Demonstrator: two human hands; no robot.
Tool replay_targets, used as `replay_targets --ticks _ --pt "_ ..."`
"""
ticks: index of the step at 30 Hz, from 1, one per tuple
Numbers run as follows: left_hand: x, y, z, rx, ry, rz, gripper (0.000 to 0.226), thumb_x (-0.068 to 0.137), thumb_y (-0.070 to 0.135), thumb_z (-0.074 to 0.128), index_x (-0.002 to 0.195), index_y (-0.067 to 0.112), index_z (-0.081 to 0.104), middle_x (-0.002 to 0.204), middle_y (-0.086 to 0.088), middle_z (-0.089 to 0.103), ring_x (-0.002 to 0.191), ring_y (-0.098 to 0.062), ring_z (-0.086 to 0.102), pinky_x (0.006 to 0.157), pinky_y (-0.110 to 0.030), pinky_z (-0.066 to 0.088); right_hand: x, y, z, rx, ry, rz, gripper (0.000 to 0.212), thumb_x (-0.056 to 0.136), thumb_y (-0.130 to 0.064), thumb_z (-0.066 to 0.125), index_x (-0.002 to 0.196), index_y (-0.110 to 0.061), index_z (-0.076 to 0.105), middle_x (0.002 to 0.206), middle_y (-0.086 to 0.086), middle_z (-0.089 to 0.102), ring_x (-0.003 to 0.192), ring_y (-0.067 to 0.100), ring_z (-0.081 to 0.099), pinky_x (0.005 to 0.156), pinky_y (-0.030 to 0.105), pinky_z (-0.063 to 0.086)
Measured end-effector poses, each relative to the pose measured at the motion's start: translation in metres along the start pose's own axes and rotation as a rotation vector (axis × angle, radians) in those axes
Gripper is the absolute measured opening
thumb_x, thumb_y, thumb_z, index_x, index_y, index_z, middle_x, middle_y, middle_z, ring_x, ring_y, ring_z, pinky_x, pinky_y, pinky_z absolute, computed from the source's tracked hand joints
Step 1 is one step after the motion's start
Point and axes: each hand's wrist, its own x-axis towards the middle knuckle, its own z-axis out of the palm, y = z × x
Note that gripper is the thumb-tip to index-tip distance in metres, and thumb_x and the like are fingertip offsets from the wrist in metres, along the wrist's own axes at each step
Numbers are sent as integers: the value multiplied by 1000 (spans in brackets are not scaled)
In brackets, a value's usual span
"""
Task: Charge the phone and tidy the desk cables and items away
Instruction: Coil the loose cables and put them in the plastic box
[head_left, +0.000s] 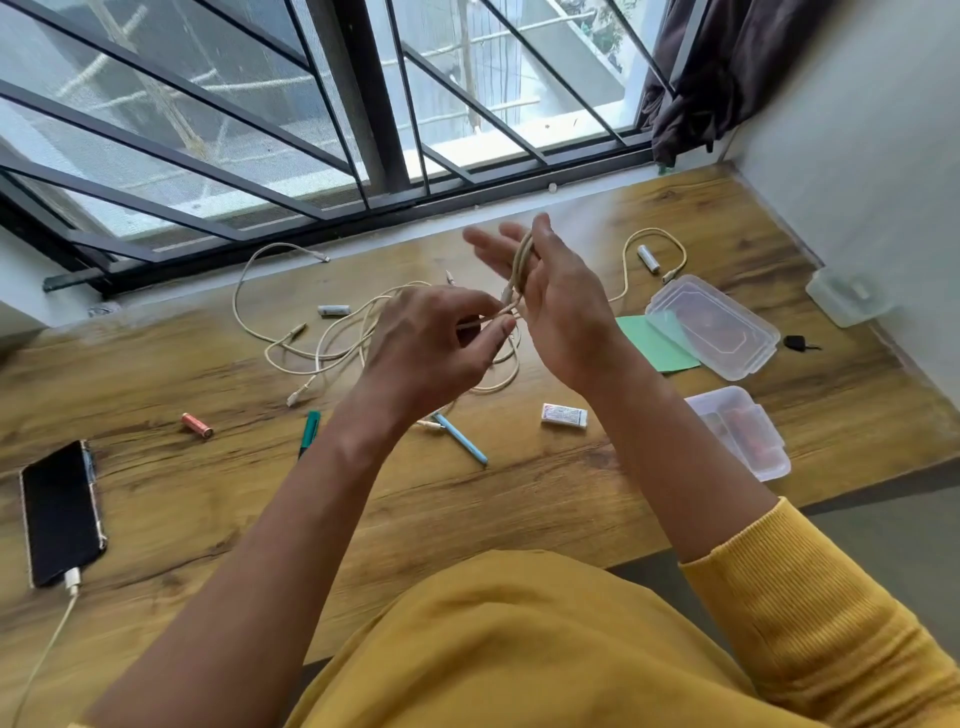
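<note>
above the middle of the wooden desk (519, 493), the right hand (550, 291) is raised palm-in, fingers straight and spread, with loops of cream braided cable (521, 260) wound round them. the left hand (431, 343) pinches that cable's run between thumb and fingers. more cream cables (332, 343) lie tangled on the grained desk. the phone (60, 514), black and glossy, lies at the left edge with a white charger plugged in. three batteries, two pens and two clear plastic boxes are scattered around.

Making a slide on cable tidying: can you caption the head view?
Left hand winds a beige cable around the open right hand; the phone charges at the desk's left.
</note>
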Motion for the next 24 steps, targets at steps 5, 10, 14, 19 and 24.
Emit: replay_targets --ticks 5,10,14,19,24 --pt "11 -1 -24 -51 -89 55 13 88 27 74 97 30 83 86 13 77 73 -10 72 66 -39 61 -12 4 8 -330 -77 49 71 114 -51 6 130 -11 63 112 -6 78 113 3 69 109 27 48" --pt "18 -11 -36 -173 -112 72 33 84 21 68 117 23 72 76 4 69 66 -20 65 65 -45 56 -17 3 13 -530 -255 53 78 113 -44 -5 100 -21 68 86 -11 78 87 0 73 90 30 49" --pt "17 -18 -40 -203 -117 56 43 84 7 66 125 20 66 81 1 67 75 -18 66 75 -36 58 -17 3 11 -543 -383 101 93 108 -55 -9 109 -3 69 94 20 78 87 32 75 88 39 57" --pt "16 -30 -37 -292 -63 13 16 84 12 71 99 16 67 85 -2 66 77 -16 62 75 -38 55 -11 -5 6 -405 -458 117 101 107 -60 -9 113 2 72 73 24 64 67 27 60 65 25 48" --pt "11 -42 -32 -584 -3 -41 15 95 16 69 103 4 65 90 -13 66 83 -26 63 74 -45 53 -9 -17 5 -161 -573 125 84 111 -55 13 121 11 65 63 12 60 61 24 55 71 39 40"
